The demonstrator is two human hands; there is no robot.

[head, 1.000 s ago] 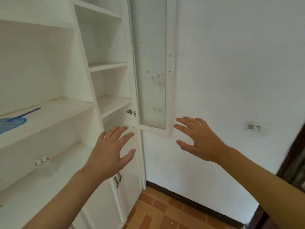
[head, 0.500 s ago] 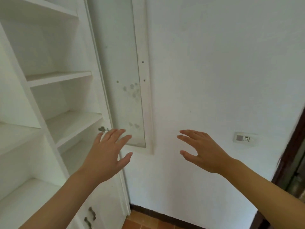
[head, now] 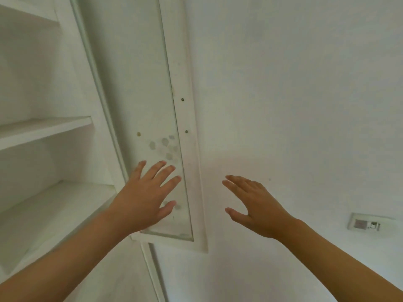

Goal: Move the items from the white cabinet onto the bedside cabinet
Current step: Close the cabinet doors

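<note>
The white cabinet (head: 43, 127) fills the left of the head view, and the bare shelves in sight hold nothing. Its glass-panelled door (head: 141, 94) stands swung open against the white wall. My left hand (head: 144, 197) hovers with spread, straight fingers in front of the lower part of that door, holding nothing. My right hand (head: 255, 205) is raised before the wall to the right, fingers straight and apart, also empty. No item to carry and no bedside cabinet is in view.
A white wall (head: 294, 105) takes up the right half. A small wall socket plate (head: 366, 223) sits low at the right. The closed lower cabinet door (head: 130, 275) shows below the open one.
The view has swung right and upward: the shelves with the blue thing and the small item, and the tiled floor, have left the frame. Both hands stay raised and empty.
</note>
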